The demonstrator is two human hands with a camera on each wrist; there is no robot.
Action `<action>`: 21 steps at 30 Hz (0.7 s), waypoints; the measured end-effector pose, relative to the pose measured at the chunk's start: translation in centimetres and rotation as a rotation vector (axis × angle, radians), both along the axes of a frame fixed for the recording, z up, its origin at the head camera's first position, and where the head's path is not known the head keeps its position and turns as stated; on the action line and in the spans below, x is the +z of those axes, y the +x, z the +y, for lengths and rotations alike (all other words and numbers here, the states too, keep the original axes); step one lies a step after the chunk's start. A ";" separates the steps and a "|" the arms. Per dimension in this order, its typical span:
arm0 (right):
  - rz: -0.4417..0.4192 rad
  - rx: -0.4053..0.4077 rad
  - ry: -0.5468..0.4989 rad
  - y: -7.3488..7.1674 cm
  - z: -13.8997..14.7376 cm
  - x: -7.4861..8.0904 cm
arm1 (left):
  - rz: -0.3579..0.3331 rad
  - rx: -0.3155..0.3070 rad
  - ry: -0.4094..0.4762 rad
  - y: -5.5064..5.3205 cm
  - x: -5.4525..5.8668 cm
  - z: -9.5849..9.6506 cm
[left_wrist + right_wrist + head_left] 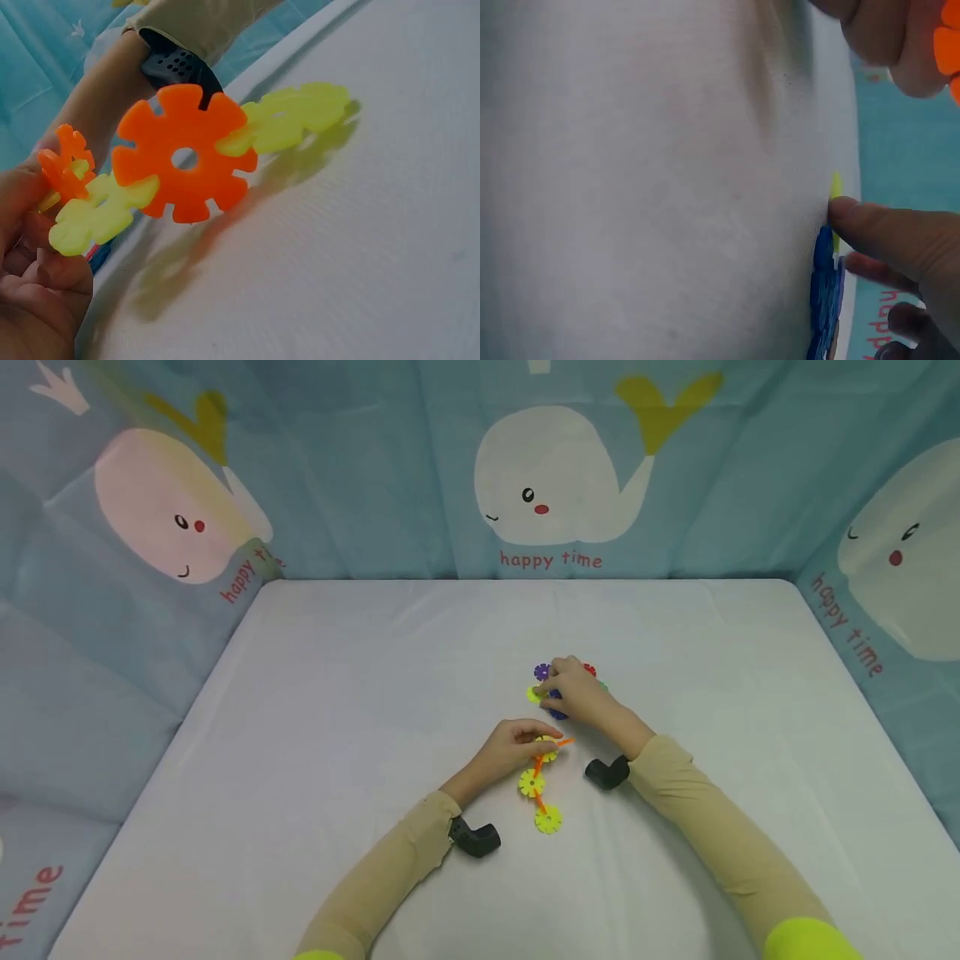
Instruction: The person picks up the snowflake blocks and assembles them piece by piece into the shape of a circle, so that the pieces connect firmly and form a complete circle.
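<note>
My left hand [519,745] pinches the top end of a zigzag chain of slotted interlocking discs. Yellow discs [532,782] alternate with orange discs [180,154] pushed edge-on into their slots; the chain extends toward the table's near side. Beyond it, my right hand [581,692] is over a small group of loose discs. Its thumb touches a loose yellow disc [837,184] beside overlapping blue discs [823,285]. A purple disc [542,672] lies just past the fingers, and a red disc [589,671] shows behind the hand. The hand hides part of this group.
A white cloth covers the table [337,693]. Blue curtains [360,468] with whale prints stand at its back and sides. Black wrist devices [476,839] stick out from both sleeves, close to the chain.
</note>
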State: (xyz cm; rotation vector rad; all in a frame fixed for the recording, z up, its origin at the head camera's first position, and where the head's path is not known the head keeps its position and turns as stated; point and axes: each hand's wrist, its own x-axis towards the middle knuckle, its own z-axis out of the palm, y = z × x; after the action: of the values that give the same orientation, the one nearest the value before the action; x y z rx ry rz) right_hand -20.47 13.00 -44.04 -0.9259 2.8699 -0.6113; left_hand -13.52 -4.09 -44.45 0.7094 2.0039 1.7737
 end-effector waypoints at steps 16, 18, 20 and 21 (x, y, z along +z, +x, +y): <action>-0.168 0.086 0.033 -1.3 -1.5 1.2 | -0.375 0.051 0.058 -1.3 -3.2 -0.5; -0.199 0.034 -0.069 -0.8 -0.3 1.2 | -0.375 0.065 0.066 -1.3 -3.2 -0.3; -0.251 -0.059 -0.258 0.3 1.5 1.0 | -0.361 0.074 0.071 -1.2 -3.1 -0.1; -0.273 -0.112 -0.358 1.0 2.4 0.8 | -0.352 0.076 0.071 -1.1 -3.1 0.0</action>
State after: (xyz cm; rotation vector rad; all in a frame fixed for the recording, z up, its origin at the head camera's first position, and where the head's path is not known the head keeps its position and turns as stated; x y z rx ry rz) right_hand -19.51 15.37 -43.19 -0.6525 2.6243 -1.1909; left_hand -14.66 -4.06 -47.52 0.3150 1.7593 1.8688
